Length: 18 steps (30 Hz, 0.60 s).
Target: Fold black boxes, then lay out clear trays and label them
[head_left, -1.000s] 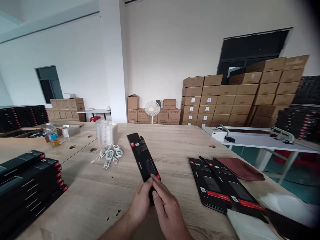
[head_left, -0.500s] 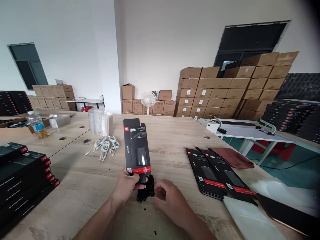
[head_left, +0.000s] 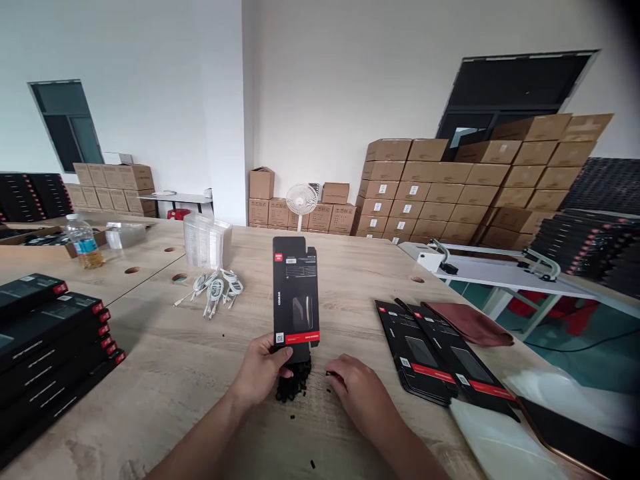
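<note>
Picking up pieces seems the step in hand — the left hand [head_left: 261,371] pinches the lower end of the black carton [head_left: 295,287] above the surface [head_left: 350,280], the right hand [head_left: 357,388], beside the black pile [head_left: 294,387], apparently pinches one small piece [head_left: 329,374] — and the next move likely calls for bringing piece and carton together.

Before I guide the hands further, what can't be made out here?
Head view: back of the black carton, hidden by its front.
Head view: part of the pile of small black pieces, behind left hand and black carton.
Head view: dark bit at the right hand, too small to identify.
</note>
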Motion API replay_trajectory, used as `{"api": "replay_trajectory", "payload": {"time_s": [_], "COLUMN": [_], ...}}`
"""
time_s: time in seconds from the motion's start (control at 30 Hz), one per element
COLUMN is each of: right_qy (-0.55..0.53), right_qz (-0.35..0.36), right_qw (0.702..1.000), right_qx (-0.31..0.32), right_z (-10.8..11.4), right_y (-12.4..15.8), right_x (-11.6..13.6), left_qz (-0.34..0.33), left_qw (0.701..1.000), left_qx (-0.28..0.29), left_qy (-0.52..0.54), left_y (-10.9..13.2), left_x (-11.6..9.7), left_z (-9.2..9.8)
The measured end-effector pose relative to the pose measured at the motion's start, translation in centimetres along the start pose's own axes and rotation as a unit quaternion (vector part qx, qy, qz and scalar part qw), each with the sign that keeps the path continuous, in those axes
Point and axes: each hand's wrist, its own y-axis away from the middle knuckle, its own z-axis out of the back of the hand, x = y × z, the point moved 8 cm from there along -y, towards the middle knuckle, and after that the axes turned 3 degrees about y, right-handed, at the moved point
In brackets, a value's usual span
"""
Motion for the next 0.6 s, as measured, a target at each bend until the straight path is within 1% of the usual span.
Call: {"api": "replay_trajectory", "payload": {"time_s": [0.07,0.17,0.23,0.33,0.4,0.47,0.53,0.6], "right_qy": [-0.076,-0.171,-0.179,-0.154,-0.153,-0.176,-0.209,-0.217], "right_qz": [-0.003,-0.020,-0.006,0.003,-0.008,-0.007,-0.004,-0.016], "right_qw": [0.996,0.980,0.977,0.982,0.984,0.981,0.974,0.972], "right_qx": [-0.038,-0.102,-0.117,-0.109,-0.095,-0.086,-0.085,-0.089], "right_z": [0.4,1.1,1.3,1.1,0.7,0.4,0.5,0.6], "right_y": [-0.1,0.0,0.0,0.0,-0.2,-0.3,-0.5,-0.6], "right_x": [0.4,0.9,1.7,2.6,2.9,3.3,3.5,3.3], "left_qz": [0.003,0.005,-0.016,-0.088,-0.139,-0.182,-0.220,-0.244], "left_qw": [1.000,1.000,0.999,0.991,0.978,0.957,0.931,0.913], "left_qx": [-0.009,-0.015,-0.006,-0.006,-0.016,-0.018,-0.006,0.014], "left_qy": [0.007,-0.006,-0.037,-0.099,-0.155,-0.226,-0.290,-0.327], "left_y": [0.1,0.2,0.4,0.9,1.5,2.2,2.9,3.5], "left_x": [0.2,0.6,0.5,-0.4,-1.2,-1.9,-2.5,-2.9], "left_z": [0.0,-0.4,-1.0,-1.9,-2.4,-3.1,-3.9,-4.8]}}
